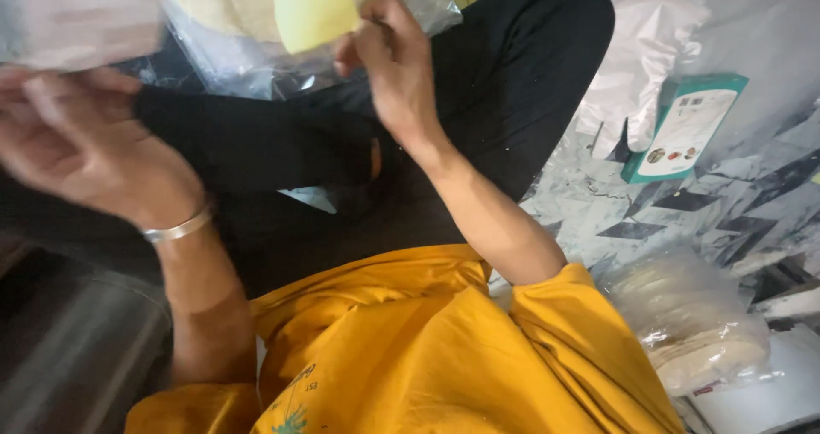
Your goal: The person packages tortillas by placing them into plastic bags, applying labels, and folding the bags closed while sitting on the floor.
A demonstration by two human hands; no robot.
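Hands are working above the lap, person sitting cross-legged in black trousers (512, 75) and a yellow shirt (427, 348). Right hand (393, 62) is pinching the lower corner of a pale yellow sheet (314, 8) between thumb and fingertips, fingers narrowed onto it, apparently so the sheet hangs free over the clear plastic bag (231, 58) behind it. Left hand (81, 148) is raised at the left edge, a silver bangle (179, 227) sitting at the wrist; fingers are spread wide, and a blurred pale flat packet (81, 24) is showing just above them. Motion blur is hiding whether the fingers are gripping it, so I cannot tell.

Packages: a flat teal box (688, 126) with a white label panel and small coloured pictures is lying tilted on the patterned grey floor (726, 212), well to the right. Nearer the right hip, a clear bag of stacked pale round discs (692, 323) is resting on the floor.
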